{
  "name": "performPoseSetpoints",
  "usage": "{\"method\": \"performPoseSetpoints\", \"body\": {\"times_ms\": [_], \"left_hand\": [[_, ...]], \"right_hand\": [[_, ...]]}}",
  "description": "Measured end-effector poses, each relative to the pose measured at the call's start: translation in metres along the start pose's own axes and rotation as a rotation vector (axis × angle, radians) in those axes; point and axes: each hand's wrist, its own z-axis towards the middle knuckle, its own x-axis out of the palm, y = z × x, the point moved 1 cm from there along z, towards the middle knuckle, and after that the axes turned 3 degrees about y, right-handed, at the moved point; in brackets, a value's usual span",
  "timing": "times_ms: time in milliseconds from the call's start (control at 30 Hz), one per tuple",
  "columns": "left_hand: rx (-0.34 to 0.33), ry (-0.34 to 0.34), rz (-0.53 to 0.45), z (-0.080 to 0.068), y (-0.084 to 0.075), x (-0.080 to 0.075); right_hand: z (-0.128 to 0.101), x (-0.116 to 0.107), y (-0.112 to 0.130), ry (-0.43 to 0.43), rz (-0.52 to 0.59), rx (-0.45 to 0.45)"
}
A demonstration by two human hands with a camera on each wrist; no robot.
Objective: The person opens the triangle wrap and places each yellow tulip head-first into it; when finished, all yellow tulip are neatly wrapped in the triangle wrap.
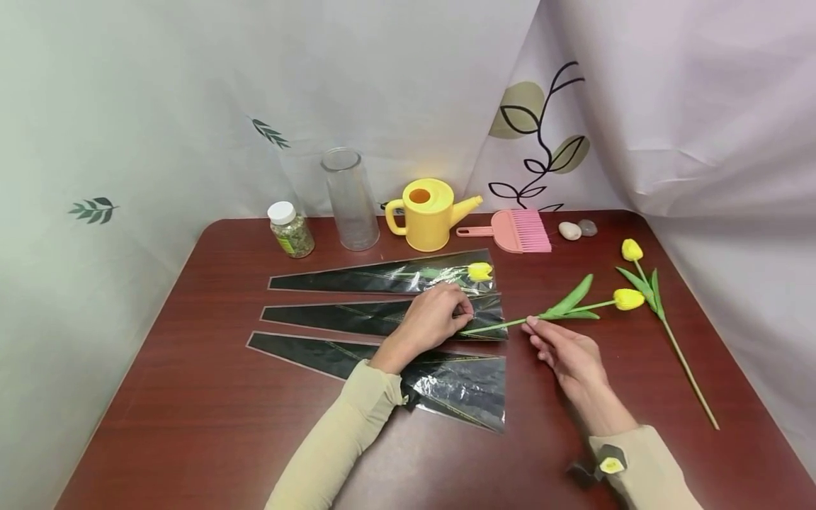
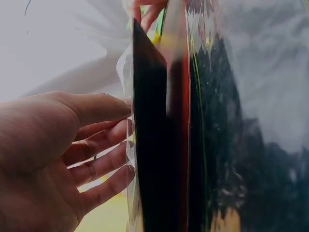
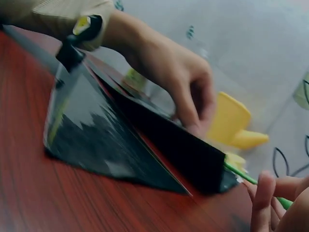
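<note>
Draped pale cloth backed a red-brown table (image 1: 191, 397). Three black-and-clear sleeves lay fanned on it, wide mouths to the right. The far sleeve (image 1: 382, 278) already held a yellow tulip, its bloom (image 1: 479, 270) showing at the mouth, so one of three looked done. The middle sleeve (image 1: 382, 316) was in hand; the near sleeve (image 1: 408, 372) lay apparently empty under the left forearm. A spare tulip (image 1: 656, 312) waited at the right, well apart from both hands.

Left hand (image 1: 433, 320) rested on the middle sleeve at its mouth, fingers curled, pinching the clear film (image 2: 129, 159); the left wrist view showed the fingertips (image 2: 123, 140) against the film edge, lifting it off the black backing. Right hand (image 1: 567, 354) pinched the green stem (image 1: 503, 326) of the second tulip between thumb and fingertips, partway along its length. Stem tip sat right at the sleeve mouth, just beside the left fingers; whether it had entered yet couldn't be told. The right wrist view showed the stem (image 3: 241, 174) meeting the sleeve corner. Leaves (image 1: 570, 301) and bloom (image 1: 627, 299) lay beyond the grip to the right, outside the sleeve. Judged: this tulip barely started, nearly all of it left to slide in, then the third.

Jar (image 1: 290, 229), clear vase (image 1: 350, 200), yellow watering can (image 1: 428, 214), pink brush (image 1: 519, 231) and two pebbles (image 1: 576, 229) stood along the back.
</note>
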Motion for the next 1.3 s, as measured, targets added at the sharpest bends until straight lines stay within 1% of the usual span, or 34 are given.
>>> {"method": "performPoseSetpoints", "body": {"times_ms": [100,167,267,400,533,600,667,733,767,800,833,933,967,1000,1033,1067,1100,1167,1300], "left_hand": [[-0.003,0.01,0.002,0.0,0.0,0.001],[-0.005,0.012,0.006,0.0,0.0,0.001],[-0.009,0.011,0.01,0.0,0.0,0.002],[-0.006,0.012,0.011,0.0,0.0,0.004],[-0.006,0.009,0.01,0.0,0.0,0.004],[-0.01,0.007,0.007,0.0,0.0,0.004],[-0.011,0.004,0.007,-0.001,0.0,0.004],[-0.01,0.003,0.007,-0.001,0.0,0.004],[-0.008,0.003,0.008,-0.001,0.0,0.005],[-0.006,0.003,0.011,-0.001,0.0,0.005],[-0.003,0.002,0.013,-0.001,0.0,0.005],[0.001,0.001,0.018,-0.001,0.001,0.006],[0.002,0.0,0.02,-0.001,0.001,0.006],[0.003,0.0,0.02,-0.001,0.001,0.006],[0.005,0.0,0.022,-0.001,0.001,0.006],[0.007,0.0,0.024,-0.001,0.001,0.006],[0.008,0.001,0.025,-0.001,0.001,0.006],[0.011,0.002,0.029,-0.001,0.001,0.006],[0.01,0.006,0.032,0.0,0.0,0.006]], "right_hand": [[0.0,0.01,-0.005,-0.027,-0.093,0.055],[0.001,0.016,-0.008,-0.038,-0.135,0.076],[0.002,0.022,-0.011,-0.049,-0.179,0.09],[0.002,0.025,-0.012,-0.057,-0.217,0.092],[-0.001,0.02,-0.01,-0.003,-0.232,0.075],[-0.003,0.015,-0.006,0.045,-0.239,0.03],[-0.002,0.007,0.0,0.091,-0.259,-0.055],[0.0,-0.003,0.01,0.107,-0.298,-0.177],[0.001,-0.009,0.016,0.111,-0.365,-0.263],[0.003,-0.015,0.022,0.108,-0.465,-0.366],[0.006,-0.021,0.029,0.095,-0.596,-0.482],[0.013,-0.038,0.05,0.03,-1.063,-0.854],[0.016,-0.042,0.055,0.013,-1.196,-0.979],[0.02,-0.046,0.06,0.016,-1.292,-1.078],[0.023,-0.05,0.064,0.039,-1.362,-1.15],[0.025,-0.052,0.067,0.084,-1.411,-1.199],[0.028,-0.055,0.07,0.13,-1.448,-1.225],[0.033,-0.058,0.073,0.205,-1.503,-1.233],[0.039,-0.062,0.076,0.272,-1.591,-1.221]]}}
